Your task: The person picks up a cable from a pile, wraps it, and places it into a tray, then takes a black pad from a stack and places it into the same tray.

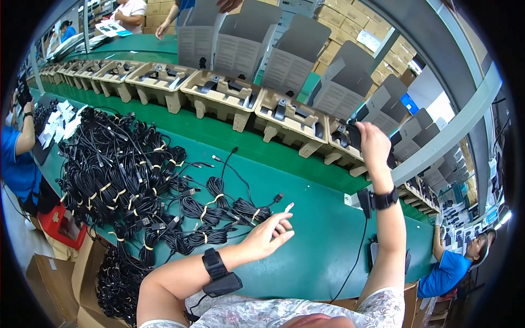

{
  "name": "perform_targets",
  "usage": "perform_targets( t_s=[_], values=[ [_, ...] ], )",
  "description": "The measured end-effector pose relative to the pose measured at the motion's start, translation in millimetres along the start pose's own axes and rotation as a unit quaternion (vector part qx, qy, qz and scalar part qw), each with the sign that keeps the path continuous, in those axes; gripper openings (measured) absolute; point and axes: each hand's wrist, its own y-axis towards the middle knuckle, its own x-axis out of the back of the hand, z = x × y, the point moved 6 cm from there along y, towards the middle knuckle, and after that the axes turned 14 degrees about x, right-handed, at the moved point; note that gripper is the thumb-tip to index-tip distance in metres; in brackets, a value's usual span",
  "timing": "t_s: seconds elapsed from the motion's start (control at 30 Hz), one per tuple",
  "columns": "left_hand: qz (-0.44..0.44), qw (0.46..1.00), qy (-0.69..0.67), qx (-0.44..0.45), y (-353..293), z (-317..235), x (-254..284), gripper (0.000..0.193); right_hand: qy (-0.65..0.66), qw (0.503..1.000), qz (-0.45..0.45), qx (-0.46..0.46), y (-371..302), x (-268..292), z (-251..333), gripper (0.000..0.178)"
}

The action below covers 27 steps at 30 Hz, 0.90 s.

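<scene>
My left hand (270, 232) hovers open over the green table (317, 218), fingers spread, just right of a small group of coiled black cables (219, 210) tied with yellow bands. My right hand (372, 143) reaches far out to a brown pulp tray (342, 147) on the conveyor and is closed on a black coiled cable (353, 134) at the tray's right end. Both wrists carry black bands.
A large heap of bundled black cables (117, 169) covers the table's left. A row of pulp trays (219, 95) with upright grey box lids (246, 41) runs along the conveyor. Other workers in blue sit at the left (16, 158) and lower right (448, 270). Cardboard boxes of cables (112, 284) stand below left.
</scene>
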Motion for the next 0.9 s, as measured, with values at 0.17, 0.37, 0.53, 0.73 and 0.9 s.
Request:
perform_targets(
  t_s=[0.17,0.37,0.53,0.73,0.9],
  values=[
    [0.003,1.000,0.026,0.010,4.0,3.7,1.7,0.042,-0.096,0.979,0.177,-0.036,18.5,-64.9,-34.9,0.032],
    [0.004,0.999,0.040,0.029,7.2,3.7,3.7,0.040,-0.063,0.957,0.272,-0.082,22.4,-128.8,-50.3,0.039],
    [-0.004,0.999,0.029,0.014,11.0,5.1,2.3,0.042,-0.053,0.952,0.273,-0.130,16.0,-174.9,-55.0,0.040],
    [-0.017,0.999,0.039,-0.004,14.8,4.7,6.3,0.038,0.031,0.965,0.176,-0.190,2.5,-192.0,-55.6,0.031],
    [-0.009,0.997,0.074,0.019,12.5,2.3,9.8,0.036,-0.016,0.974,0.226,-0.014,-3.3,-172.4,-38.3,0.028]
  ],
)
